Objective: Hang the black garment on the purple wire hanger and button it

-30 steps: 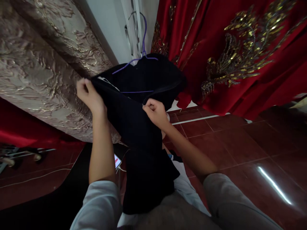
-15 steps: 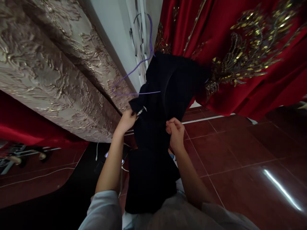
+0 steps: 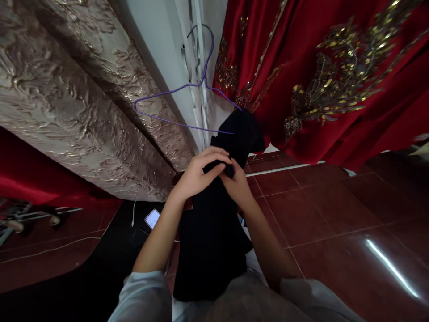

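A black garment (image 3: 214, 241) hangs from the right end of a purple wire hanger (image 3: 174, 107) hooked on a white frame. Most of the hanger is bare. My left hand (image 3: 197, 174) and my right hand (image 3: 237, 183) meet just below the hanger, both closed round a bunched part of the black cloth. The rest of the garment drops down between my forearms to my lap.
A beige embroidered curtain (image 3: 67, 98) fills the left. A red fabric with gold embroidery (image 3: 328, 76) hangs at the right. A lit phone (image 3: 152, 218) lies on a dark mat on the red tiled floor (image 3: 335, 214). A metal frame (image 3: 20, 219) stands at far left.
The garment has slid off the hanger's left side and gathered at its right end. My left hand moved right and both hands came together on the bunched cloth.
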Demonstrator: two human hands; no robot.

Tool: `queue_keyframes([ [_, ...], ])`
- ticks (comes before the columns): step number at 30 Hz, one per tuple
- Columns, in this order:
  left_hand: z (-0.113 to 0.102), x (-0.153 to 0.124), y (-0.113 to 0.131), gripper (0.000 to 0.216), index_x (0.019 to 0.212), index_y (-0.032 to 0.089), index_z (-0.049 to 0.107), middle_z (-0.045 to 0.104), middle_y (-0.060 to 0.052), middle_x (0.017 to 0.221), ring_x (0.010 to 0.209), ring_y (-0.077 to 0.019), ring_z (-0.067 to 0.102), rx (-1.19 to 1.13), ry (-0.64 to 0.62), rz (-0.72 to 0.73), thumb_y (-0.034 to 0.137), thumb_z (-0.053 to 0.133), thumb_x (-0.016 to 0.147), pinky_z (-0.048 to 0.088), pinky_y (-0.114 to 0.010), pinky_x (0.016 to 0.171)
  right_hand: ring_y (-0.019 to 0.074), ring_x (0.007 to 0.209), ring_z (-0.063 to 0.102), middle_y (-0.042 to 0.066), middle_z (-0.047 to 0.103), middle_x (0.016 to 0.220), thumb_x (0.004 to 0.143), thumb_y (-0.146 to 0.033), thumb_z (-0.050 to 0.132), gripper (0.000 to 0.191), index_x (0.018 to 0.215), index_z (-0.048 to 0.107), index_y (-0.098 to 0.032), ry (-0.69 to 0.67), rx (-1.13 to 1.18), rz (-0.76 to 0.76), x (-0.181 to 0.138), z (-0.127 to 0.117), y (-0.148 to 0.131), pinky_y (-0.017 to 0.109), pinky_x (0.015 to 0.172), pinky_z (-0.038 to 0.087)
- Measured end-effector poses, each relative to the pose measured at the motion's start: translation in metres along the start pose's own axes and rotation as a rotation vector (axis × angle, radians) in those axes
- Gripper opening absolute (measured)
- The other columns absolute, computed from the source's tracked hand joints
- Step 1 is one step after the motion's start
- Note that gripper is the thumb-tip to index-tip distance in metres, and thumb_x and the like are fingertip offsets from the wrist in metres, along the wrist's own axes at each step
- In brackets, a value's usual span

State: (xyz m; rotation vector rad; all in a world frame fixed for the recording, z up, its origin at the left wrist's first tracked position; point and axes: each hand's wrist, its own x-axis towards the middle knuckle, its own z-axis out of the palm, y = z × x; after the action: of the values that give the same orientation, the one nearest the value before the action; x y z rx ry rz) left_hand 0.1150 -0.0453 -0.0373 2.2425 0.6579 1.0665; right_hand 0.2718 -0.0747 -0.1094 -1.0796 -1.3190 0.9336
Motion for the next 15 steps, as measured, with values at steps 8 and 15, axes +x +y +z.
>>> queue_keyframes([
  [8, 0.019, -0.03, -0.08, 0.046, 0.113, 0.022, 0.073, 0.074, -0.012, 0.112, 0.117, -0.0272, 0.068, 0.128, -0.206, 0.016, 0.043, 0.033, 0.109, 0.042, -0.05, 0.118, 0.0152, 0.075, 0.055, 0.0, 0.061, 0.074, 0.079, -0.021, 0.064, 0.004, 0.08, 0.067, -0.019, -0.225, 0.196, 0.188, 0.022, -0.011, -0.016, 0.026, 0.068, 0.044],
  [15, -0.038, -0.064, -0.114, 0.025, 0.091, 0.018, 0.072, 0.074, -0.012, 0.097, 0.1, -0.0292, 0.069, 0.706, -0.333, -0.29, 0.038, 0.06, 0.098, 0.038, -0.053, 0.111, 0.0139, 0.079, 0.06, 0.001, 0.066, 0.078, 0.079, -0.002, 0.059, 0.019, 0.075, 0.071, -0.015, -0.31, 0.052, -0.083, 0.088, -0.015, -0.055, 0.027, 0.078, 0.049],
])
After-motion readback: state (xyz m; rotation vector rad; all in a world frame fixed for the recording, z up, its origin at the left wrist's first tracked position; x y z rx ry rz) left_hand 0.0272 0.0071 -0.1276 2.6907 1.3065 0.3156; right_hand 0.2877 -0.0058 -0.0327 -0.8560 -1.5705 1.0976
